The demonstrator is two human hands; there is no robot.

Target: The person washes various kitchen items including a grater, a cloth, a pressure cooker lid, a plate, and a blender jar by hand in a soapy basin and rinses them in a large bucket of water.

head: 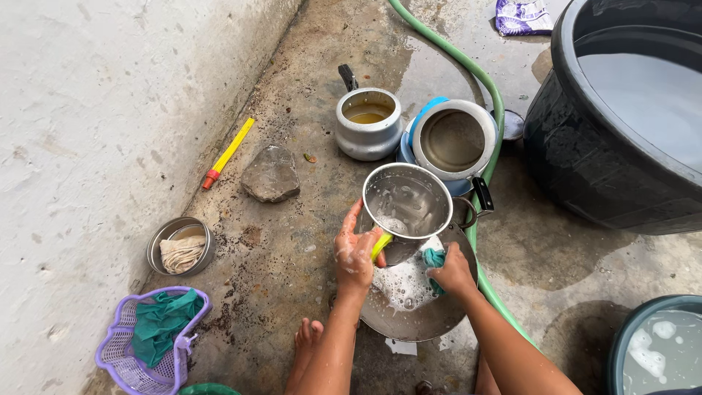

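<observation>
My left hand [355, 256] gripped the steel pot [407, 205] by its yellow-green handle [380, 246], fingers clenched round it, pot tilted on its side over the soapy pan [409, 303] on the wet floor [292, 241]. My right hand [453, 272] was closed on a teal scrubber [434, 258], pressed at the pot's lower outside. Both hands were sudsy. Risks, as I judged: the soapy handle could slip in my left grip and the pot drop into the pan, or roll toward the small cooker [368, 123] and the grey pot [453, 140] just behind. Scrubbing hard on a tilted pot could twist it out of my fingers. The green hose [475, 73] ran close beside the pan; a nudge might shift it. My bare foot [308, 335] sat near the pan's edge, so a dropped pot could hit it. Black tub [621, 146] stood well right.
</observation>
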